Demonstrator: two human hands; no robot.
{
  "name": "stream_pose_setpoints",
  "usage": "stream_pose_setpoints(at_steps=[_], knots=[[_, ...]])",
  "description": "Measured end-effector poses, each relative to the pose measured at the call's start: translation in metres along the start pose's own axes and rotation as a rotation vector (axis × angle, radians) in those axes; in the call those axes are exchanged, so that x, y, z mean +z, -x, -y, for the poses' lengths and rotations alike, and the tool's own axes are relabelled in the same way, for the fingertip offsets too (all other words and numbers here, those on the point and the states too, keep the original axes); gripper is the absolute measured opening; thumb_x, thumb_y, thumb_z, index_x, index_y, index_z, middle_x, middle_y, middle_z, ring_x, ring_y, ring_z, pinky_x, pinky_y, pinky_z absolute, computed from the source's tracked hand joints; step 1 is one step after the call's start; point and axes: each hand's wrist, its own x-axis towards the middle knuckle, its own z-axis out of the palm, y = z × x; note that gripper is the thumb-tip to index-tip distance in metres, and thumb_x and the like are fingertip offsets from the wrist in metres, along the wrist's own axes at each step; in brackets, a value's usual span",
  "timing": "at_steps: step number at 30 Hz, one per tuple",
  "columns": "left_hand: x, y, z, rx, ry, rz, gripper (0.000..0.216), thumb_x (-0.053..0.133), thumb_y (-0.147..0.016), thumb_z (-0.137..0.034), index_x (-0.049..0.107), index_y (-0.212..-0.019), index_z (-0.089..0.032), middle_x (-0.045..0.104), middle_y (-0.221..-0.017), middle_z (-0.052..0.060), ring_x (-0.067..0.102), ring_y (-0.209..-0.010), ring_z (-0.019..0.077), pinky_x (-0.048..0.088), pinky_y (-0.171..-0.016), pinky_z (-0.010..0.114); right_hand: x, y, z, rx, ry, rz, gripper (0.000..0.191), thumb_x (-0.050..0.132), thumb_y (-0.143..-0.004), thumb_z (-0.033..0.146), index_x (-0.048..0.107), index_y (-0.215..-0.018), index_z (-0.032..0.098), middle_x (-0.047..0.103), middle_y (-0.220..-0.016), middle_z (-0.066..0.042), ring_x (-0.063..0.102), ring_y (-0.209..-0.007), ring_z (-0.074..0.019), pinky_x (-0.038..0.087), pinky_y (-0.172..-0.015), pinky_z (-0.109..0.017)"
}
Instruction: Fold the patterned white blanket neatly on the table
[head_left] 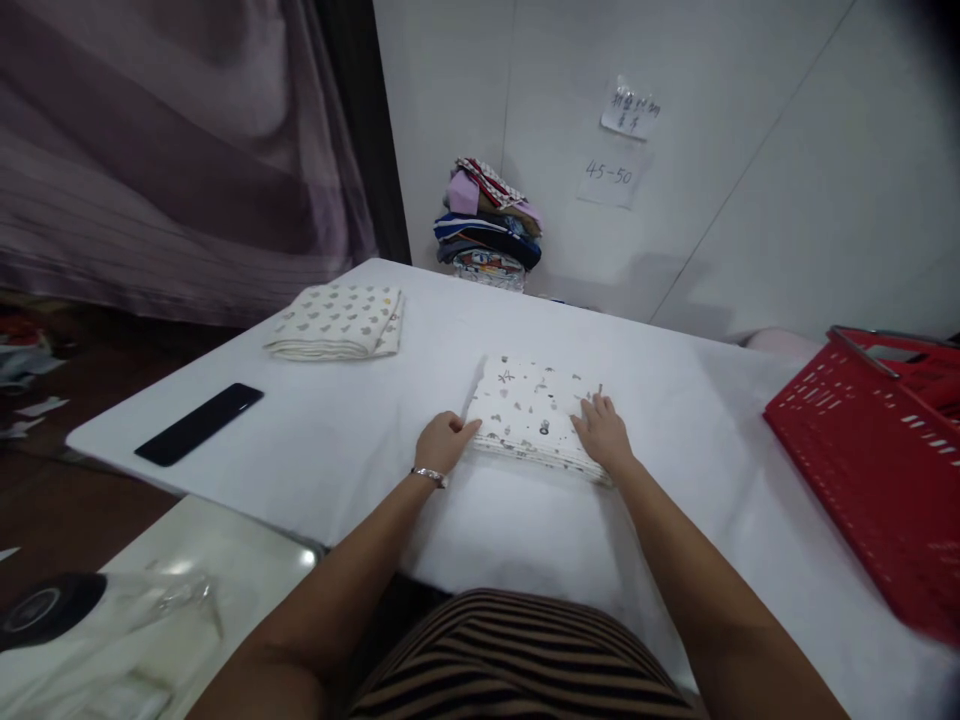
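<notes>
A white folded cloth (529,405) with small grey and black prints lies flat in front of me on the white table (337,430). At its near left corner, my left hand (444,440) is closed, with thumb and fingers together on the cloth's edge. A bracelet circles that wrist. My right hand (604,432) rests on the cloth's right side, fingers stretched out and slightly apart over the top. Further left on the table sits another folded cloth (330,320), white with rows of grey motifs.
A black phone-like slab (199,425) lies near the table's left edge. On the right stands a red plastic basket (862,450). A stack of folded fabrics (487,225) rises behind the table against the wall. Lower left, a clear plastic bag (157,620) covers a pale surface.
</notes>
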Motion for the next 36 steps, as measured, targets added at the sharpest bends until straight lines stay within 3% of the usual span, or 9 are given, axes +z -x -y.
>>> stream_pose_setpoints(at_steps=[4,9,18,24,28,32,34,36], knots=[[0.000,-0.007,-0.002,0.017,-0.048,0.037,0.033,0.055,-0.073,-0.048,0.044,-0.058,-0.021,0.055,-0.062,-0.001,0.049,-0.059,0.0136,0.033,-0.054,0.026,-0.002,-0.001,0.000,-0.011,0.008,-0.013,0.048,0.032,-0.091,0.044,0.045,-0.129,0.018,0.034,-0.143,-0.014,0.026,-0.132,-0.0330,0.036,-0.097,-0.051],[-0.009,-0.012,-0.002,-0.064,0.026,0.146,0.026,0.058,-0.070,-0.038,0.044,-0.057,-0.020,0.051,-0.056,-0.004,0.047,-0.056,0.0118,0.033,-0.052,0.024,-0.008,-0.002,0.002,0.007,0.032,0.048,0.049,0.031,-0.091,0.044,0.045,-0.129,0.017,0.034,-0.143,-0.015,0.025,-0.132,-0.0337,0.036,-0.097,-0.052],[-0.011,-0.010,0.005,-0.109,0.015,0.187,0.024,0.059,-0.069,-0.038,0.048,-0.057,-0.020,0.056,-0.059,-0.002,0.052,-0.060,0.0142,0.034,-0.054,0.026,-0.019,-0.003,0.008,0.037,0.080,0.128,0.048,0.030,-0.091,0.044,0.044,-0.130,0.018,0.033,-0.144,-0.014,0.025,-0.133,-0.0323,0.028,-0.098,-0.058],[-0.011,-0.011,0.005,-0.092,-0.057,0.199,0.019,0.056,-0.072,-0.039,0.055,-0.074,-0.020,0.063,-0.075,0.001,0.058,-0.069,0.0165,0.041,-0.060,0.027,-0.026,0.000,0.023,-0.002,0.143,0.134,0.044,0.032,-0.091,0.041,0.047,-0.126,0.018,0.035,-0.142,-0.014,0.027,-0.131,-0.0312,0.020,-0.102,-0.055],[-0.007,-0.012,-0.007,0.083,-0.186,0.099,0.044,0.055,-0.071,-0.024,0.052,-0.115,-0.018,0.058,-0.118,0.009,0.054,-0.105,0.0216,0.043,-0.085,0.032,-0.021,0.004,0.029,-0.038,0.137,0.158,0.047,0.028,-0.093,0.040,0.042,-0.131,0.016,0.034,-0.143,-0.013,0.026,-0.132,-0.0273,0.020,-0.105,-0.047],[0.008,-0.016,-0.035,0.419,-0.401,-0.005,0.058,0.047,-0.071,-0.010,0.044,-0.129,-0.017,0.036,-0.143,0.009,0.027,-0.133,0.0245,0.026,-0.106,0.041,-0.018,0.006,0.030,-0.019,0.141,0.172,0.048,0.027,-0.094,0.040,0.040,-0.134,0.017,0.032,-0.145,-0.013,0.023,-0.134,-0.0263,0.018,-0.105,-0.046],[0.019,-0.021,-0.046,0.558,-0.446,0.015,0.053,0.043,-0.078,-0.015,0.043,-0.131,-0.017,0.028,-0.148,0.007,0.017,-0.137,0.0233,0.015,-0.111,0.044,-0.020,0.005,0.030,-0.021,0.139,0.181,0.048,0.026,-0.094,0.040,0.040,-0.133,0.017,0.032,-0.145,-0.013,0.023,-0.134,-0.0259,0.017,-0.105,-0.045],[0.029,-0.026,-0.049,0.582,-0.465,0.090,0.050,0.041,-0.084,-0.030,0.041,-0.133,-0.016,0.023,-0.150,0.007,0.012,-0.139,0.0242,0.010,-0.112,0.046,-0.023,0.002,0.030,-0.028,0.129,0.203,0.048,0.027,-0.093,0.040,0.041,-0.132,0.017,0.032,-0.145,-0.013,0.024,-0.133,-0.0259,0.017,-0.105,-0.045]])
